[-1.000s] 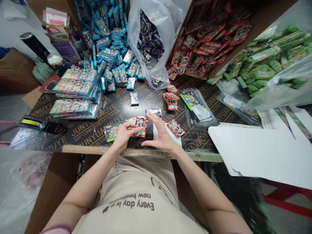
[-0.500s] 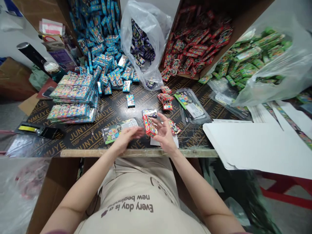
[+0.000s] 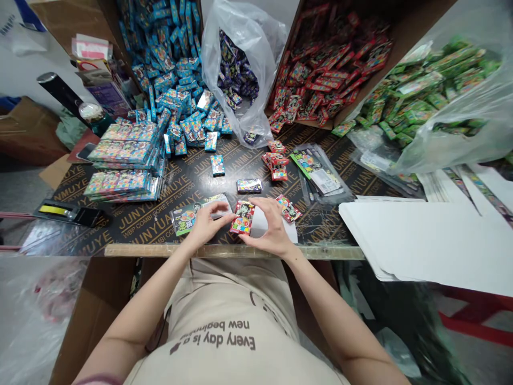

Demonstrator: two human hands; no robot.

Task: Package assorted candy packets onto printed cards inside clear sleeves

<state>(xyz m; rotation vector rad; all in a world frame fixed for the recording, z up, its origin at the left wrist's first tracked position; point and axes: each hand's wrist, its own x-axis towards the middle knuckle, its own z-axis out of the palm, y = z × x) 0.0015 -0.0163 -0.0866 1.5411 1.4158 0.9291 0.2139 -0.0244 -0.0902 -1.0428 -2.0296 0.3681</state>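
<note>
Head view: both hands worked at the near edge of the plywood table [image 3: 160,249]. The left hand [image 3: 206,223] and right hand [image 3: 273,229] were each closed in a fingertip pinch on one small red box [image 3: 242,217], left fingers on its left edge, right fingers curled over its top and right side. The box was tilted, just above a white card [image 3: 261,223]. The left hand's heel lay over a flat green-printed pack [image 3: 185,219]. Another red box [image 3: 288,208] sat just beside the right fingers, and a purple box [image 3: 249,185] a little farther back. Risks, as judged: the grip was by fingertips only, so the box could twist or slip out, and with the table edge so near, it could drop off toward the lap or floor. The right hand's knuckles could nudge the loose red box. The green-printed pack looked slick, so pressure from the left hand could slide it off the edge. The heaped blue boxes [image 3: 180,101] stood well apart, unlikely to be disturbed.
</note>
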